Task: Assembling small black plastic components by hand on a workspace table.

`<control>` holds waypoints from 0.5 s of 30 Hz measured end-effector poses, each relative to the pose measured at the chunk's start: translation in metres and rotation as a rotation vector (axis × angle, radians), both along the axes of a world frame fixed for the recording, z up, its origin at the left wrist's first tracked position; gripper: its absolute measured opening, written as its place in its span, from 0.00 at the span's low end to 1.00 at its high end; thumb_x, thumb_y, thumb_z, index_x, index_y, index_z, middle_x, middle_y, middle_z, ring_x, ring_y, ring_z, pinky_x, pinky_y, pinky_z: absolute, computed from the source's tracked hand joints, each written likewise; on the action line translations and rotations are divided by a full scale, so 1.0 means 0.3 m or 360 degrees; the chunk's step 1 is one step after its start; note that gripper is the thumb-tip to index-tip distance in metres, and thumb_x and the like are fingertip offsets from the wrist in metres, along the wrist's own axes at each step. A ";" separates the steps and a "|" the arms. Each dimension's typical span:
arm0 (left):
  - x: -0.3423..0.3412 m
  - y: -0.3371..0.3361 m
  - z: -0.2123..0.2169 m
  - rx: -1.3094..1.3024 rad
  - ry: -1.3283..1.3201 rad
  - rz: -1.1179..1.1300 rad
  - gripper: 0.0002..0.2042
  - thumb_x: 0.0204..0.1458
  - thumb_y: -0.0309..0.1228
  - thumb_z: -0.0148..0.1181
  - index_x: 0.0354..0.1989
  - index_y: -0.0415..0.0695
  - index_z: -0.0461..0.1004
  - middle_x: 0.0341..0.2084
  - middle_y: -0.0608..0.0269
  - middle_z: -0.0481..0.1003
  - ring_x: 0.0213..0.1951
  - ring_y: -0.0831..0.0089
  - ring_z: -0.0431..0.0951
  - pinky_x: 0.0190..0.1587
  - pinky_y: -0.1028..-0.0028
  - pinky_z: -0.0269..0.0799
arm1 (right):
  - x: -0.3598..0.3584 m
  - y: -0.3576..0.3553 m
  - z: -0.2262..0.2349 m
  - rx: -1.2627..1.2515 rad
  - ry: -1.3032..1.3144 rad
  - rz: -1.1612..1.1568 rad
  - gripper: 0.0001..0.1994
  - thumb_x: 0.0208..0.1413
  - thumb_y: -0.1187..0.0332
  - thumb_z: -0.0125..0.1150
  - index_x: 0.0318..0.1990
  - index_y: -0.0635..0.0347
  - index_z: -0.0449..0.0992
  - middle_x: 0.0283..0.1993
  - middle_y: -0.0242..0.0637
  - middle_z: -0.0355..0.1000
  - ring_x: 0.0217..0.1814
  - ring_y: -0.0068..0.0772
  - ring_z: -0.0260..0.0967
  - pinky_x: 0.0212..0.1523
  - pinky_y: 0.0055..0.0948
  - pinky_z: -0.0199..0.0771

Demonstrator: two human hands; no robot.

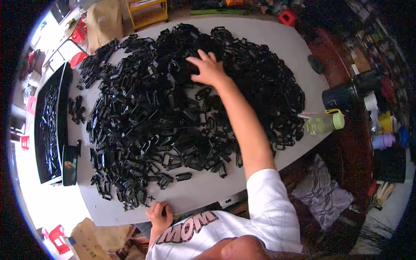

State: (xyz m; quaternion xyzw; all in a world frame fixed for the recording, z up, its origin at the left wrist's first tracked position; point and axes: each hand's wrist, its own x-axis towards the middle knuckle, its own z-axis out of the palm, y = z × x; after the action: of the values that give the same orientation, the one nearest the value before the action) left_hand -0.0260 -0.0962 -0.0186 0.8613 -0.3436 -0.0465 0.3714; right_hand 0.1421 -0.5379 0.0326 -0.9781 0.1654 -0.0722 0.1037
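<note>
Table (229, 184): smack in the middle, heap of parts (147, 117) spread over most of it
Left end: tray (64, 112) right beside the heap's side, loose parts (50, 125) in it, can't tell what it's standing on
Right edge: bottle (318, 125), near the heap
Behind: sack (104, 28) past the far left corner, rack (149, 15) just right of that
Front: left hand (160, 216) by the near edge
Up the back: right hand (210, 71) at the heap, far half I'd say
</note>
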 end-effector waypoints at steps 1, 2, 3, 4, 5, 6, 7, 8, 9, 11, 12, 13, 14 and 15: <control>-0.001 0.003 0.005 0.0031 0.0085 0.0027 0.04 0.39 0.24 0.54 0.26 0.42 0.71 0.17 0.58 0.68 0.17 0.58 0.68 0.19 0.66 0.61 | -0.001 0.012 -0.013 0.0035 -0.0033 -0.0055 0.31 0.40 0.58 0.66 0.57 0.39 0.65 0.65 0.40 0.50 0.65 0.49 0.47 0.58 0.51 0.58; -0.002 0.011 -0.006 0.0029 0.0079 0.0012 0.04 0.39 0.24 0.54 0.26 0.42 0.71 0.17 0.58 0.68 0.17 0.58 0.68 0.19 0.66 0.61 | 0.000 0.019 -0.039 0.0077 -0.0072 -0.0098 0.32 0.39 0.57 0.67 0.56 0.40 0.65 0.66 0.41 0.48 0.65 0.51 0.46 0.58 0.51 0.58; -0.001 0.013 -0.025 -0.0037 -0.0028 -0.0003 0.03 0.40 0.24 0.54 0.26 0.42 0.71 0.17 0.58 0.67 0.17 0.58 0.68 0.19 0.66 0.61 | -0.010 0.019 -0.059 0.0095 -0.0179 -0.0032 0.31 0.39 0.57 0.67 0.56 0.41 0.66 0.65 0.40 0.49 0.64 0.51 0.48 0.55 0.50 0.63; 0.002 0.014 -0.038 -0.0103 -0.0134 -0.0014 0.03 0.40 0.24 0.54 0.25 0.42 0.71 0.16 0.57 0.67 0.18 0.58 0.68 0.20 0.66 0.62 | -0.017 0.020 -0.074 0.0059 -0.0183 -0.0041 0.30 0.38 0.57 0.68 0.53 0.45 0.68 0.64 0.39 0.50 0.62 0.51 0.50 0.49 0.49 0.68; 0.005 0.010 -0.035 -0.0107 -0.0138 -0.0019 0.03 0.40 0.24 0.54 0.25 0.42 0.71 0.16 0.57 0.67 0.18 0.58 0.68 0.20 0.66 0.62 | -0.036 0.030 -0.067 0.0051 -0.0208 -0.0047 0.28 0.38 0.58 0.68 0.51 0.47 0.69 0.62 0.38 0.52 0.60 0.49 0.51 0.47 0.47 0.70; 0.006 0.007 -0.026 -0.0082 -0.0125 -0.0023 0.03 0.40 0.24 0.54 0.25 0.42 0.71 0.17 0.56 0.67 0.18 0.58 0.68 0.20 0.66 0.62 | -0.055 0.037 -0.059 0.0044 -0.0234 -0.0049 0.26 0.37 0.59 0.68 0.48 0.49 0.71 0.60 0.38 0.54 0.59 0.47 0.53 0.44 0.45 0.72; 0.006 0.005 -0.021 -0.0057 -0.0113 -0.0024 0.03 0.40 0.24 0.54 0.25 0.41 0.71 0.17 0.56 0.68 0.18 0.57 0.68 0.20 0.65 0.62 | -0.068 0.035 -0.066 0.0040 -0.0239 -0.0047 0.26 0.37 0.59 0.68 0.48 0.49 0.71 0.60 0.38 0.54 0.59 0.47 0.53 0.44 0.45 0.72; 0.006 0.000 -0.017 -0.0063 -0.0120 -0.0028 0.03 0.40 0.24 0.54 0.25 0.41 0.71 0.17 0.56 0.68 0.18 0.57 0.68 0.20 0.65 0.62 | -0.090 0.021 -0.076 0.0042 -0.0260 -0.0041 0.24 0.37 0.60 0.68 0.46 0.50 0.71 0.56 0.37 0.57 0.56 0.46 0.57 0.43 0.43 0.72; 0.005 0.001 -0.013 -0.0045 -0.0135 -0.0021 0.03 0.40 0.24 0.54 0.25 0.41 0.71 0.16 0.56 0.67 0.18 0.57 0.68 0.20 0.65 0.61 | -0.106 0.013 -0.085 0.0048 -0.0283 -0.0024 0.22 0.38 0.62 0.67 0.44 0.52 0.72 0.53 0.37 0.59 0.53 0.45 0.60 0.42 0.42 0.71; 0.005 0.003 -0.013 -0.0032 -0.0159 -0.0007 0.03 0.40 0.24 0.54 0.25 0.41 0.71 0.16 0.56 0.67 0.18 0.57 0.68 0.20 0.65 0.61 | -0.161 -0.022 -0.080 0.0114 -0.0303 -0.0041 0.21 0.37 0.63 0.66 0.43 0.53 0.72 0.49 0.38 0.61 0.50 0.45 0.63 0.42 0.41 0.71; 0.001 0.011 -0.019 0.0000 -0.0084 -0.0008 0.03 0.40 0.24 0.55 0.26 0.41 0.71 0.16 0.56 0.67 0.18 0.57 0.68 0.19 0.65 0.60 | -0.189 -0.048 -0.079 0.0184 -0.0315 -0.0060 0.19 0.37 0.65 0.66 0.41 0.54 0.72 0.46 0.39 0.63 0.46 0.45 0.66 0.42 0.39 0.71; -0.001 0.016 -0.021 0.0032 -0.0007 -0.0010 0.04 0.40 0.24 0.55 0.26 0.40 0.71 0.16 0.57 0.67 0.18 0.57 0.68 0.19 0.65 0.60 | -0.217 -0.085 -0.085 0.0188 -0.0453 -0.0054 0.18 0.37 0.66 0.65 0.40 0.55 0.73 0.43 0.41 0.64 0.44 0.46 0.67 0.42 0.39 0.70; -0.002 0.013 -0.019 0.0030 -0.0011 -0.0001 0.04 0.40 0.24 0.55 0.26 0.40 0.71 0.16 0.57 0.67 0.18 0.57 0.68 0.19 0.65 0.60 | -0.248 -0.129 -0.094 0.0192 -0.0587 -0.0050 0.17 0.37 0.67 0.65 0.39 0.56 0.73 0.41 0.43 0.65 0.41 0.48 0.68 0.42 0.39 0.70; -0.001 0.007 -0.015 0.0028 -0.0033 -0.0009 0.04 0.39 0.24 0.55 0.26 0.41 0.71 0.16 0.57 0.67 0.18 0.57 0.68 0.19 0.64 0.60 | -0.275 -0.173 -0.098 0.0155 -0.0612 -0.0130 0.16 0.37 0.67 0.64 0.38 0.57 0.74 0.40 0.44 0.66 0.41 0.47 0.67 0.42 0.38 0.70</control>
State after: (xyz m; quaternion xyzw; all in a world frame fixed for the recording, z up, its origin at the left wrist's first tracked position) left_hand -0.0262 -0.0939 -0.0231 0.8640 -0.3494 -0.0418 0.3602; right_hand 0.0597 -0.5898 0.0033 -0.9326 0.1854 -0.2537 0.1776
